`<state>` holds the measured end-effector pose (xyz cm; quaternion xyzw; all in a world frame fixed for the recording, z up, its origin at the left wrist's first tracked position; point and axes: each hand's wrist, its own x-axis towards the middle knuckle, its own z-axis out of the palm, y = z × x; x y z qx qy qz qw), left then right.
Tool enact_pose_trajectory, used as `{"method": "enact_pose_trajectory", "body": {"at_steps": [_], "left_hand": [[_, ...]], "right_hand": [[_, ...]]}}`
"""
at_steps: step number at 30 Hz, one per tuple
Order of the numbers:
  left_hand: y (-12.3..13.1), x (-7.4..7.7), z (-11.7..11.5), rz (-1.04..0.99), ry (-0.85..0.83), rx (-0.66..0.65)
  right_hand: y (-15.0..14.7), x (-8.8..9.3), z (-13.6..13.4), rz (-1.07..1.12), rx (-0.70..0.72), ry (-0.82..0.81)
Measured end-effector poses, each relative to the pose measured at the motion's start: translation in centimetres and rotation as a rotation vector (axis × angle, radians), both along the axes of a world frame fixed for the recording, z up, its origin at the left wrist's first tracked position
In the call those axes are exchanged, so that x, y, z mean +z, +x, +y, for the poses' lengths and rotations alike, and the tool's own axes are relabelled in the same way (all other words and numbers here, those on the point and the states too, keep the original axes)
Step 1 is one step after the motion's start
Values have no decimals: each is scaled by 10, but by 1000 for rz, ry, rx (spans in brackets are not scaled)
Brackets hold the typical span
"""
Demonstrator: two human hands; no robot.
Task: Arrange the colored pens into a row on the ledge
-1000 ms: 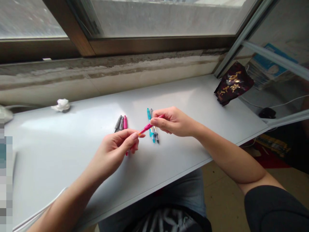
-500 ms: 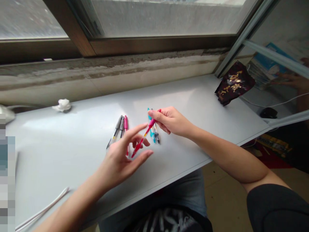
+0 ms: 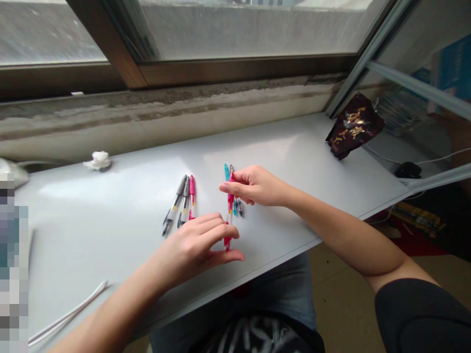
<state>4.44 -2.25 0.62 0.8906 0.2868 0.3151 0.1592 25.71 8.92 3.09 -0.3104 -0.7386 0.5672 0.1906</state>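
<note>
My right hand point(image 3: 253, 186) pinches a pink pen point(image 3: 229, 208) near its upper end, between thumb and fingers. The pen points down toward me, with a clear barrel section in its middle. At its lower end is my left hand point(image 3: 206, 240), thumb and fingers apart around the pen's tip; whether they touch it I cannot tell. Partly behind the right hand lie a teal pen point(image 3: 226, 171) and a dark pen point(image 3: 240, 208). To the left, two grey-capped pens point(image 3: 181, 185) lie beside another pink pen point(image 3: 192, 185), whose lower end the left hand hides.
A crumpled white tissue point(image 3: 100, 160) lies on the white desk point(image 3: 91, 220) near the wall. A dark bag with gold lettering point(image 3: 355, 125) stands at the right by a metal frame. A white cable point(image 3: 73, 314) runs along the lower left.
The held pink pen has swung from slanted to nearly upright in view, its lower end moving right. My left hand has moved right and its fingers have drawn closer to the pen's tip.
</note>
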Motion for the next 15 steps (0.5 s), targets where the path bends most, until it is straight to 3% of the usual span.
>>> {"method": "enact_pose_trajectory", "body": {"at_steps": [11, 15], "left_hand": [[-8, 3, 9, 48, -54, 180], [-8, 3, 9, 48, -78, 186]], "right_hand": [[9, -2, 16, -20, -106, 190], [10, 0, 16, -43, -112, 242]]}}
